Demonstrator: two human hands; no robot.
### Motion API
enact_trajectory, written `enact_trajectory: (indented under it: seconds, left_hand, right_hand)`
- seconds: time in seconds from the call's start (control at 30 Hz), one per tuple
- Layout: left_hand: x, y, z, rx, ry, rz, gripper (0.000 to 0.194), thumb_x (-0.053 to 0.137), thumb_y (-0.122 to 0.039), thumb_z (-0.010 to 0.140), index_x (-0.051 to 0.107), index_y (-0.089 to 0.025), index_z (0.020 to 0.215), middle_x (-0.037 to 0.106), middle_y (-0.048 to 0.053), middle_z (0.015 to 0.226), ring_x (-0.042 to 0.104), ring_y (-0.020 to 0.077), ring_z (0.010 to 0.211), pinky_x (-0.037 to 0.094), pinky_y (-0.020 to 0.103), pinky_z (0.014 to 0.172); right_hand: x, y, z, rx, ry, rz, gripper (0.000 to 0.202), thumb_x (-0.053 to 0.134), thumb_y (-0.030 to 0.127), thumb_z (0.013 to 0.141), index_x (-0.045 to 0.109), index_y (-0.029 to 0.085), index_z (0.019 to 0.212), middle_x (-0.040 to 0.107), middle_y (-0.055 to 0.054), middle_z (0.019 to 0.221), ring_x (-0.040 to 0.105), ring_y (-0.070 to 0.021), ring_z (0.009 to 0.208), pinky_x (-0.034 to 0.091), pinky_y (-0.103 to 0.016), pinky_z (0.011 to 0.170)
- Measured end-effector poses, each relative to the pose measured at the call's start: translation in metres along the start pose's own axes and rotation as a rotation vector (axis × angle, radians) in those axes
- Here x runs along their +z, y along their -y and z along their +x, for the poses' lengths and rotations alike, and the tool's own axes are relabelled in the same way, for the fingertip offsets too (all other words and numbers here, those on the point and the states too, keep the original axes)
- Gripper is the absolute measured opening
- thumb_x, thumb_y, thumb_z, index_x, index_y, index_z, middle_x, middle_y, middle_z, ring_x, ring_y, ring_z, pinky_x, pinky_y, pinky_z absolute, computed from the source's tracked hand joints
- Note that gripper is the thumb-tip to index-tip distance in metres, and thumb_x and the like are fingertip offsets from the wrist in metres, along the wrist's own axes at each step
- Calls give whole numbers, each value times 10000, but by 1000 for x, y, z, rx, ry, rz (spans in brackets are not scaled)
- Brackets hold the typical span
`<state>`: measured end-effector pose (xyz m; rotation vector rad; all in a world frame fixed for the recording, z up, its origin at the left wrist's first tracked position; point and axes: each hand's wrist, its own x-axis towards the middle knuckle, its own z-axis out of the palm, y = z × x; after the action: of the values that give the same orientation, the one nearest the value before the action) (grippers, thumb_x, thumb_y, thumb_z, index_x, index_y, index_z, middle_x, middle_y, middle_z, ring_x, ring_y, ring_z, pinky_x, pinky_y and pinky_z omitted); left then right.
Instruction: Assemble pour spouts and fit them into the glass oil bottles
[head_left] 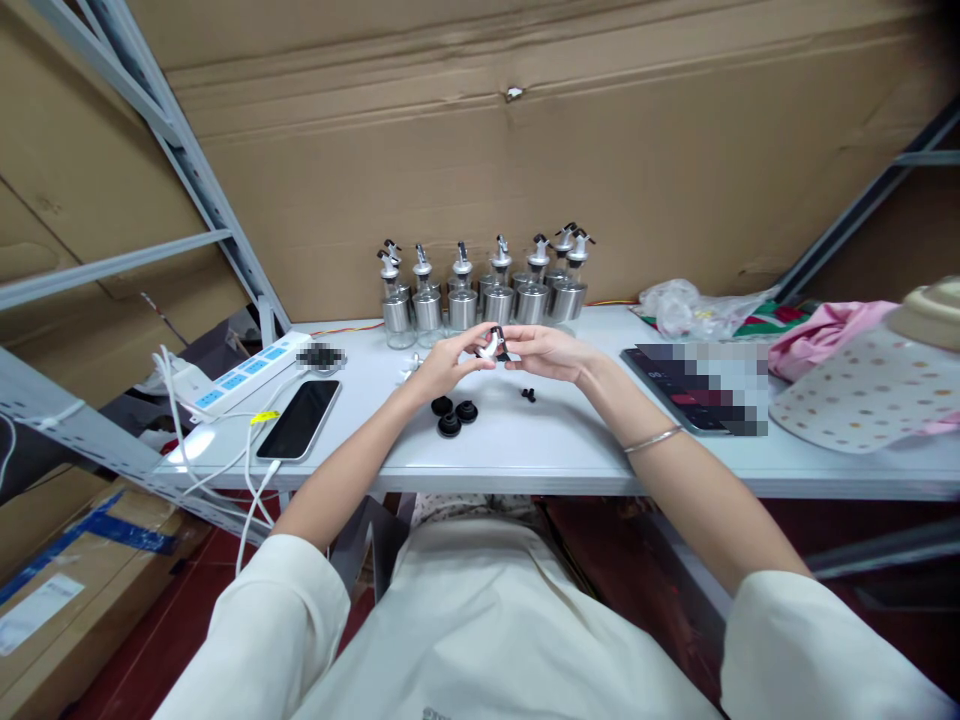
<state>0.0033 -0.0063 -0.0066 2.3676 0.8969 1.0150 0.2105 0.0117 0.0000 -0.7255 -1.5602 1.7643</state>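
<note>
Over the middle of the table, both my hands are closed on one small bottle pourer top [491,348], white or silvery with a black lever. My left hand [448,362] pinches its pale body from the left. Fingers of my right hand [546,352] grip the black part on the right side. Below my left hand lie several round black stoppers [457,415]. A few tiny black pieces [529,395] sit under my right hand. Some silvery parts [409,367] lie partly hidden behind my left hand.
Behind my hands stand several glass-and-steel bottles [498,303] with pourers fitted. To the left are a phone [300,420], white cables and a power strip [253,373]. At the right lie a tablet-like device [675,390], plastic bags [686,308] and a dotted cap-like item [847,405].
</note>
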Motion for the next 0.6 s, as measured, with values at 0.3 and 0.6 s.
enact_trajectory:
  seconds: [0.3, 0.6]
  left_hand:
    - [-1, 2, 1, -18, 1, -11, 539, 626, -307, 804, 478, -197, 1311, 669, 50, 1088, 607, 168, 949, 450, 290, 887]
    - [1, 7, 0, -44, 63, -47, 562, 617, -234, 815, 415, -177, 1336, 671, 84, 1112, 639, 171, 951, 455, 324, 925]
  right_hand:
    - [5, -2, 1, -123, -8, -110, 344, 767, 390, 646, 681, 196, 918, 661, -38, 959, 575, -146, 836, 428, -292, 805]
    - [6, -4, 3, -140, 12, -194, 347, 748, 442, 667, 652, 174, 865, 636, -21, 865, 570, -142, 822, 410, -303, 833]
